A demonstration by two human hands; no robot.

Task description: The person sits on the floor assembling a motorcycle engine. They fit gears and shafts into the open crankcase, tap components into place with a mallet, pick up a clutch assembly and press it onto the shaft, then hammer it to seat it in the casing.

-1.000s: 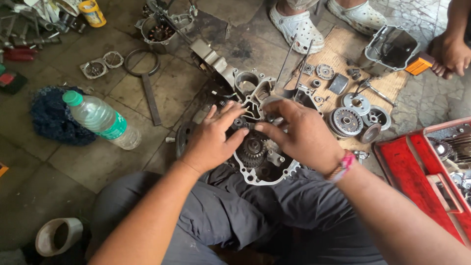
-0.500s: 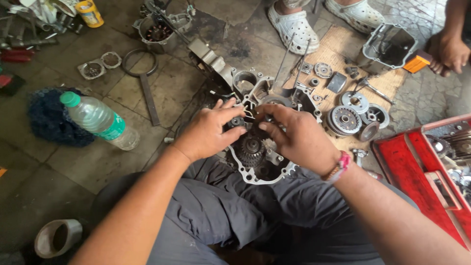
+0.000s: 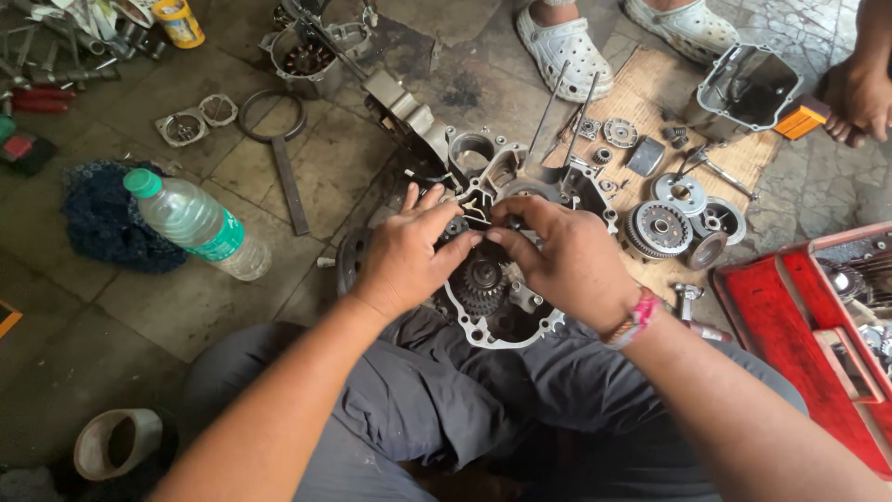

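1. Basically, the engine crankcase (image 3: 492,307) sits on the person's lap, edge on the floor.
2. Left hand (image 3: 406,258) rests half-curled on the crankcase's top-left; can't tell if it grips anything.
3. Right hand (image 3: 567,260) pinches a small part above the gears (image 3: 483,279).
4. Judged heavy, rigid, oily; hold the crankcase by its rim.
5. Plastic bottle (image 3: 195,223) lies well left of the crankcase.

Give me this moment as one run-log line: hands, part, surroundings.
left hand: fingertips on engine case | right hand: pinching at case top | gear: exposed | water bottle: lying at left
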